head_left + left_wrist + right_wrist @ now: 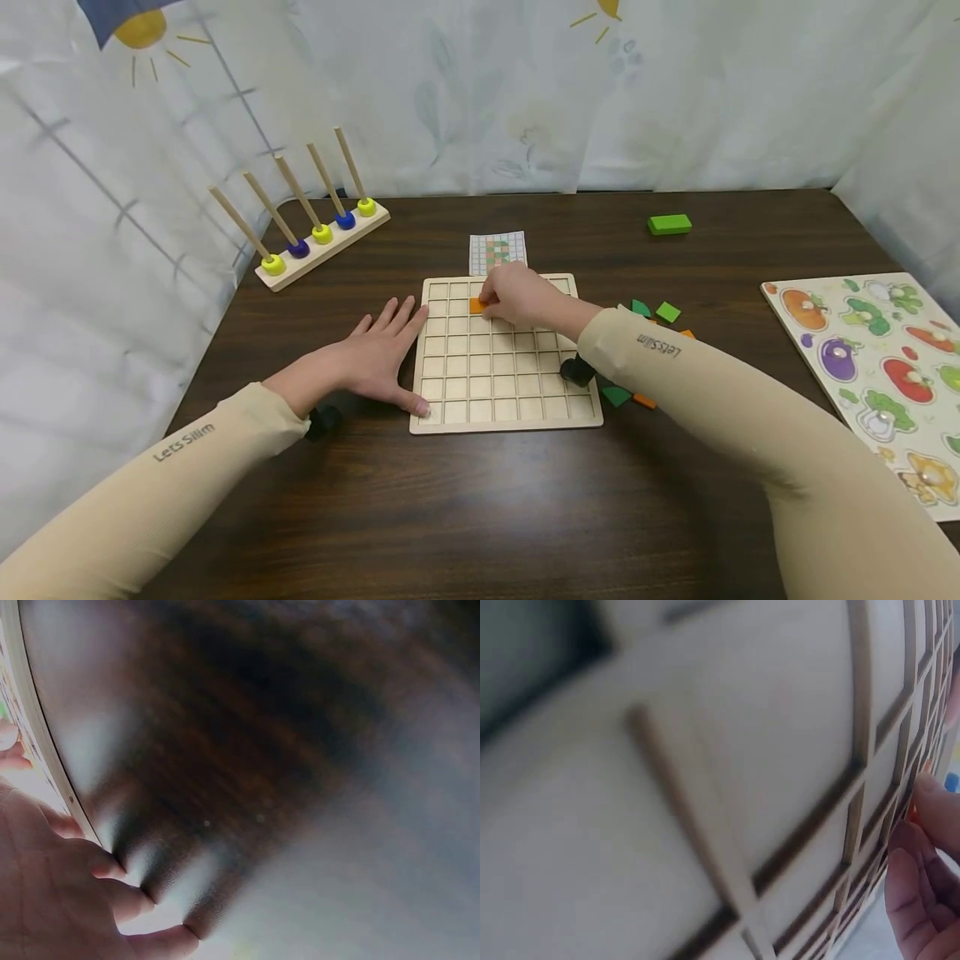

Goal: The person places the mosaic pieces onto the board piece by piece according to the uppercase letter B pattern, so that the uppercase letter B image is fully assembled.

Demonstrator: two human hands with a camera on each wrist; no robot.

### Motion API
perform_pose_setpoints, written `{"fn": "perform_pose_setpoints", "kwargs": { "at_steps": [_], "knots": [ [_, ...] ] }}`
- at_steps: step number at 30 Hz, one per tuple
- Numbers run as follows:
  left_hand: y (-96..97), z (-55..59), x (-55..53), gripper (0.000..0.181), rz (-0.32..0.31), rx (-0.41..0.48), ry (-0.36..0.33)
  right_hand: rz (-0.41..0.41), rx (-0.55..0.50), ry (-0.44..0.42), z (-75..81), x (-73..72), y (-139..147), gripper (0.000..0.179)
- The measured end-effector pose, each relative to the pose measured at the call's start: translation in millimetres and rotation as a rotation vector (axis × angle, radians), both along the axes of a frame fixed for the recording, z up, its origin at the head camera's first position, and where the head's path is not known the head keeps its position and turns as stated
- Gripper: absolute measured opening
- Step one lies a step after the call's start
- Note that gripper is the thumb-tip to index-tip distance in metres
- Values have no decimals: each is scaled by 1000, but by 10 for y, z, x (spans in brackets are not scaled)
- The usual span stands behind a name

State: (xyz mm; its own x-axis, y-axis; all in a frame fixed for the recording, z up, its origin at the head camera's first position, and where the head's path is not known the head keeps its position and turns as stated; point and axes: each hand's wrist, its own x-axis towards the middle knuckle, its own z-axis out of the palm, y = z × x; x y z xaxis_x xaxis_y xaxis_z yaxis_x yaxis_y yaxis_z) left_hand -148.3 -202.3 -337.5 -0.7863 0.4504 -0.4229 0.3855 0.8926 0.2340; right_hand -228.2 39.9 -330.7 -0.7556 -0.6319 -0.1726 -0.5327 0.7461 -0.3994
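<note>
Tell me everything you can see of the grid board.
The grid board is a pale, squarish panel that looks wooden, with a plain rim and thin raised strips dividing it into rows of square cells. It lies flat on the dark table. The left hand is spread against its left edge. The right hand reaches over it, hiding some cells, and pinches an orange piece at one near the far edge.

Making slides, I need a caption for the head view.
Fingers of the right hand pinch an orange piece at a wooden grid board; the left hand touches its edge.
</note>
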Motion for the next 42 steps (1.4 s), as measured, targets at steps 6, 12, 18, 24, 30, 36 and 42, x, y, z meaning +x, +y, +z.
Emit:
{"fn": "perform_pose_setpoints", "kwargs": {
  "at_steps": [6,12,18,24,30,36,42],
  "knots": [
    [12,-5,-6,143,3,-1,-13,227,198,191,26,73,47,21],
    [19,-13,-9,143,9,1,-26,251,185,227,2,113,133,27],
    [22,-33,-6,142,9,9,-34,208,56,140,12,125,308,36],
    [25,-20,-9,143,10,10,-32,70,-50,56,137,87,785,39],
    [15,4,-18,143,9,11,-31,-71,-42,46,190,59,1521,33],
    [11,3,-25,143,6,13,-27,-185,-19,10,145,76,2173,31],
    [19,10,-17,143,6,18,-28,-245,33,-73,52,92,2461,42]
  ]
}}
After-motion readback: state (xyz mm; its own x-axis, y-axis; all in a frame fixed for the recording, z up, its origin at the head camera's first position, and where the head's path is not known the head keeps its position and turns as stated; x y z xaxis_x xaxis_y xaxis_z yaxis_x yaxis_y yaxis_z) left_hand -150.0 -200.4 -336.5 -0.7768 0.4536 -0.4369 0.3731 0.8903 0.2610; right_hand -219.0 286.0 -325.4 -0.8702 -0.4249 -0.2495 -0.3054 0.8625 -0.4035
